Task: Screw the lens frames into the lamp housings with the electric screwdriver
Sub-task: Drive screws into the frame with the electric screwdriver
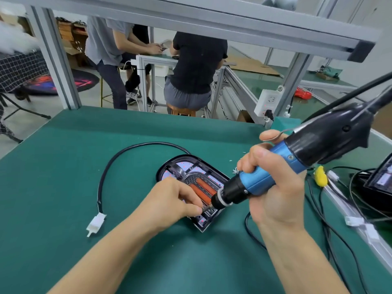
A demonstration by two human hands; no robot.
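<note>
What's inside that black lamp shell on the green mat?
Inside the lamp housing sits a ribbed lens frame with orange-red strips. The left hand and the electric screwdriver cover its near part, so the screw there is hidden.

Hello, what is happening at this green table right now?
A person is fastening a lens frame into a lamp housing that lies flat on the green table. The right hand grips a blue and black electric screwdriver, tilted, with its tip down at the near end of the housing. The left hand rests on the housing, fingertips pinched right at the tip, probably steadying a screw. The housing's black cable loops left to a white connector. Loose screws lie behind the housing.
</note>
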